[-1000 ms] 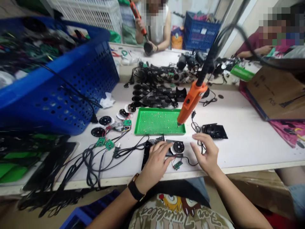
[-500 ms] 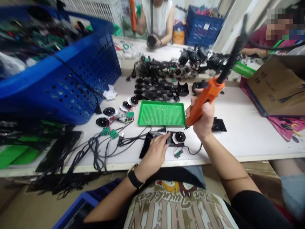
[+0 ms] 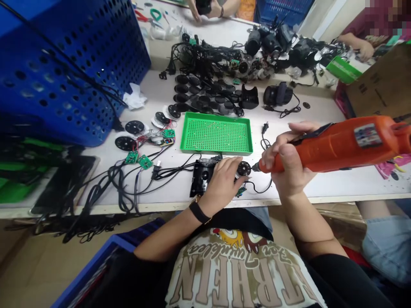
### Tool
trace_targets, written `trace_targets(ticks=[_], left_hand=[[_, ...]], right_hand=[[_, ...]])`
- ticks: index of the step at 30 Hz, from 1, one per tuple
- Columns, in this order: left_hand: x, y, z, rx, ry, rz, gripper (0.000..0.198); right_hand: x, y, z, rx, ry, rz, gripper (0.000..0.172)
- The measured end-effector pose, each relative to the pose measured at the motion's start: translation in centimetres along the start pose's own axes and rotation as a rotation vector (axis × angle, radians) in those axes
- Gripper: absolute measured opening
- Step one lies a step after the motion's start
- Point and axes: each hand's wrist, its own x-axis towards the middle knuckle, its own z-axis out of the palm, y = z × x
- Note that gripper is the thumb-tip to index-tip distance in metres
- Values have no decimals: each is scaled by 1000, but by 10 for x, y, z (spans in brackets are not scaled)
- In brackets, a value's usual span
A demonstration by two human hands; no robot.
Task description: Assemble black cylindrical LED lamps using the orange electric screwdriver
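Note:
My right hand (image 3: pixel 289 160) is wrapped around an orange electric screwdriver (image 3: pixel 340 143), held nearly level, its tip pointing left at a small black round part (image 3: pixel 244 168). My left hand (image 3: pixel 223 182) presses down on a black plastic housing (image 3: pixel 202 177) near the table's front edge, fingers curled over it beside that round part. A thin black wire and a small green circuit board (image 3: pixel 240 192) trail from the housing. Just behind lies a green perforated tray (image 3: pixel 215 136) with tiny screws on it.
A big blue basket (image 3: pixel 64 68) fills the left. Black cables (image 3: pixel 122 188), green boards and round black discs (image 3: pixel 135 127) lie left of the tray. Piles of black parts (image 3: pixel 224 81) sit behind it; a cardboard box (image 3: pixel 382 85) at right. Other people's hands (image 3: pixel 205 6) work across the table.
My right hand rose from the table, took the hanging orange screwdriver and swung it down to level, tip at the round part. My left hand stayed on the housing. The view tilted down.

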Motion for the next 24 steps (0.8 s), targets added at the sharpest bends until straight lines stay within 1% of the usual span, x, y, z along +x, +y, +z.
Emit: trace_targets(ticks=[2,5,9,15,20,22,24], left_hand=[[2,-2,4,1,-19,-34,48],[2,-4,7,-3,-21,-44,47],[1,-4,7,-18,-11,-36,46],[1,-4,6,-66,-11,-38,45],[2,-3,4,-70,-22,-49,41],[1,-4,4,-72,-17,-46,39],[1,-5,5,-75,-10,-40,39]], right_hand=[[0,2,3,6,8,-15,27],[2,5,5,25,22,-29,26],[2,7,5,29,17,-22,26],[-1,2,9,-37,67,55,26],[-2,3,11,-8,53,32,24],[-1,4,11,0,36,35,25],[1,5,11,38,4,48,33]])
